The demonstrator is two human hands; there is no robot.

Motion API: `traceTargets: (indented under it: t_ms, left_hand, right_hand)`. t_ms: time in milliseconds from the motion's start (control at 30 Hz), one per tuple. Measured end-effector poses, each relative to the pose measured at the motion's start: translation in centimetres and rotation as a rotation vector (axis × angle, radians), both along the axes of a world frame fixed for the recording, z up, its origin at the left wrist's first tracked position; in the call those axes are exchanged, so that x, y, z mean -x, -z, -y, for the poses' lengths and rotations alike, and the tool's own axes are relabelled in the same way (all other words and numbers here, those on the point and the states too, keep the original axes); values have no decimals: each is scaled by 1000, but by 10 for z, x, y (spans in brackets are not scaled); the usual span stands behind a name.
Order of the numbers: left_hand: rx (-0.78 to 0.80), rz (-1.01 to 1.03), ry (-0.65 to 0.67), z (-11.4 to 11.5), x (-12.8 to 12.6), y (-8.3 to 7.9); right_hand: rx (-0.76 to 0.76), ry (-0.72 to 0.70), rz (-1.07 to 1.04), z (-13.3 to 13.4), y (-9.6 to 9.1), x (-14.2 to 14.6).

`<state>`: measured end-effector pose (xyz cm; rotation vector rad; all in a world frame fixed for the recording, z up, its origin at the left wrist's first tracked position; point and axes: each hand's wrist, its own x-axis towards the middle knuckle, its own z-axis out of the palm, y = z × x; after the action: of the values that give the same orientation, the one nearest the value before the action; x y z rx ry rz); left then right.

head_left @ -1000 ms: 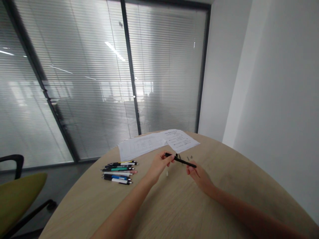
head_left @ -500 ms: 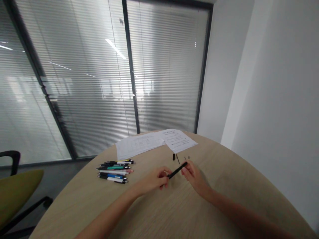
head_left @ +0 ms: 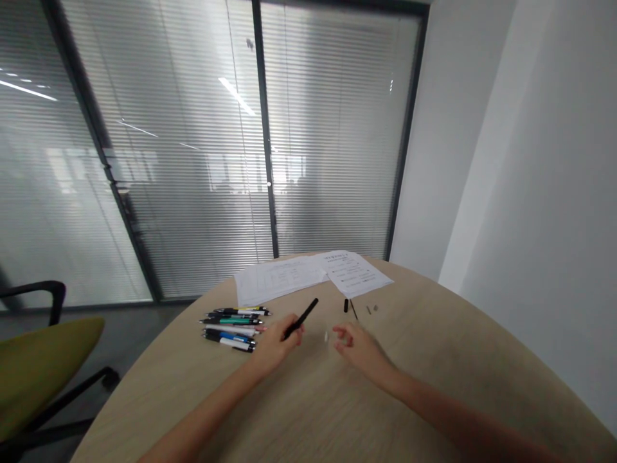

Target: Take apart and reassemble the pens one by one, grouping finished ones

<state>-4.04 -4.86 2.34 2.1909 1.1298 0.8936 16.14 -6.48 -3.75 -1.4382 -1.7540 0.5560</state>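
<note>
A black pen barrel (head_left: pixel 304 316) slants up and away from my left hand (head_left: pixel 278 339), whose closed fingers grip its lower end. My right hand (head_left: pixel 355 346) is over the table to the right, fingers bent and apart, with nothing visible in them. A small whitish piece (head_left: pixel 326 336), blurred, shows just left of the right fingertips; whether it lies on the wood or is in the air I cannot tell. Beyond the right hand are a short black cap-like piece (head_left: pixel 346 305), a thin dark rod like a refill (head_left: pixel 354 309) and small grey bits (head_left: pixel 375 308).
Several click pens (head_left: pixel 234 329) lie in a row left of my left hand. Printed paper sheets (head_left: pixel 284 281) spread over the far side of the round wooden table (head_left: pixel 308 411). A green chair (head_left: pixel 53 350) stands at left, with glass partitions behind.
The black pen barrel, held between both hands before, is now in my left hand only, moved left and tilted more upright. My right hand has let go, and a small whitish piece has appeared.
</note>
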Motion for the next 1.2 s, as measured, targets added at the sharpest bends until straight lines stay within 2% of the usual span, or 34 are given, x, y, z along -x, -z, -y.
traceTargets:
  t_ms: [100, 267, 400, 500, 600, 800, 1000, 1200]
  left_hand:
    - [-15, -62, 6, -2, -1, 10]
    - [-101, -222, -61, 0, -5, 22]
    - [-86, -255, -107, -2, -3, 26]
    - [-103, -274, -68, -4, -1, 30]
    - [-143, -331, -16, -3, -3, 34]
    - [-172, -387, 21, 9, -11, 33]
    - [-135, -362, 36, 15, -14, 32]
    - [-149, -417, 48, 14, -14, 33]
  right_hand:
    - [-83, 9, 169, -9, 1, 6]
    - [-115, 6, 228, -17, 2, 12]
    - [-63, 28, 97, -14, 2, 7]
    - [26, 33, -57, -4, 3, -2]
    - [35, 45, -98, 10, 3, -14]
    - [-118, 5, -29, 30, -1, -30]
    - [-57, 66, -10, 34, -3, -27]
    - [-97, 51, 121, 36, -2, -26]
